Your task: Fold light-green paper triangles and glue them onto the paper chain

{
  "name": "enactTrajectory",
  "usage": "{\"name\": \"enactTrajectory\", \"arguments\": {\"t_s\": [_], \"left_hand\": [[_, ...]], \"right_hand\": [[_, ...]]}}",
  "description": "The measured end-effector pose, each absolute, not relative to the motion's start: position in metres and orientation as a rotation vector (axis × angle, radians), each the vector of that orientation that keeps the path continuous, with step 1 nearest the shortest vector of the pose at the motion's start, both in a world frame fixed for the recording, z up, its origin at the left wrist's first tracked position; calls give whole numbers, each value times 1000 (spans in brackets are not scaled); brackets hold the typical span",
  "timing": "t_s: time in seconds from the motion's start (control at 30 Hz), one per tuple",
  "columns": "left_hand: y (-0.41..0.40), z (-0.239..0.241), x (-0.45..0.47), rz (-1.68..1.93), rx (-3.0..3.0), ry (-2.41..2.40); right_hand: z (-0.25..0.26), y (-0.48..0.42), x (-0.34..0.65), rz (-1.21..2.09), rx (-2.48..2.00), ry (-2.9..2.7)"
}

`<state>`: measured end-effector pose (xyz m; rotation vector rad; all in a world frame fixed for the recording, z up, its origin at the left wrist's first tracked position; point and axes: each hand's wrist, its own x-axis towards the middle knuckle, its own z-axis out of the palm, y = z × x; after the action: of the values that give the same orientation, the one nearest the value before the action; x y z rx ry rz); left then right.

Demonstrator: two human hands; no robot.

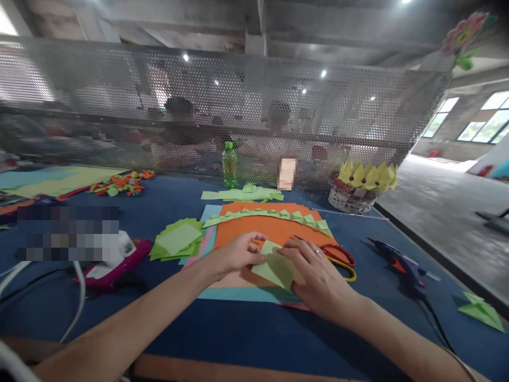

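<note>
A light green paper square (275,268) lies slanted between my two hands. My left hand (244,253) is at its left edge with curled fingers, the thumb over the paper. Across the right part of the sheet rests my right hand (316,270), fingertips on top and thumb at the lower edge; a ring is on one finger. Beneath is a stack of coloured sheets, with orange paper (238,228) uppermost. A strip of folded green points (274,214) curves along the stack's far side. Scissors (342,257) with red and yellow handles lie partly behind my right hand.
Green paper squares (177,239) are piled at left, near a magenta-and-white device (115,265). A glue gun (405,268) and a folded green piece (481,310) lie right. Behind stand a green bottle (229,165), a yellow-pointed basket (353,196) and a perforated screen (254,87).
</note>
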<state>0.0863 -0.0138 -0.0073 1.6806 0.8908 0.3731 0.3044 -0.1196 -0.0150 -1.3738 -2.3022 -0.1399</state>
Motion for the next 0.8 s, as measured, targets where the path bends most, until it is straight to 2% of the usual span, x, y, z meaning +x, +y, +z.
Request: {"name": "enactTrajectory", "arguments": {"t_s": [0.23,0.37,0.47,0.8], "left_hand": [[-19,-7,82,371,1796,887],[-26,-1,82,541,2045,992],[-35,3,81,619,2220,925],[-53,-7,74,440,2738,437]], "right_hand": [[-16,-123,311,-232,-1175,-2286],[-15,-127,311,-241,-1092,-2328],[-17,-129,310,-156,-1126,-2354],[-23,-131,313,149,-1251,-2342]]}}
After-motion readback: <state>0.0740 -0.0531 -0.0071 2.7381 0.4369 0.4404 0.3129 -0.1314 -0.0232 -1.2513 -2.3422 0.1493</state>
